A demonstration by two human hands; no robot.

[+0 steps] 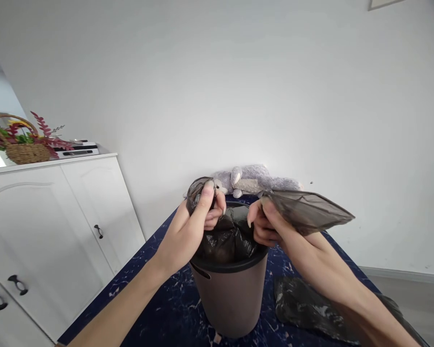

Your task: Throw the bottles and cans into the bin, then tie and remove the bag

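Observation:
A taupe trash can point(231, 299) with a black rim stands on the dark blue marbled table. Inside it sits a black plastic trash bag point(231, 243), crumpled below the rim. My left hand point(193, 221), closed, pinches a bunched piece of thin dark plastic above the can's left side. Over the right side, my right hand point(271, 221) grips a translucent dark plastic flap point(311, 209) that sticks out to the right. Whether these pieces join the bag in the can, I cannot tell. Beneath my right forearm lies more folded black plastic point(304, 306).
A grey plush toy point(253, 179) lies behind the can against the white wall. At left stands a white cabinet point(79, 212) with black handles, topped by a wicker flower basket point(28, 152) and a white device point(77, 151). The table point(166, 299) has its right edge near my right arm.

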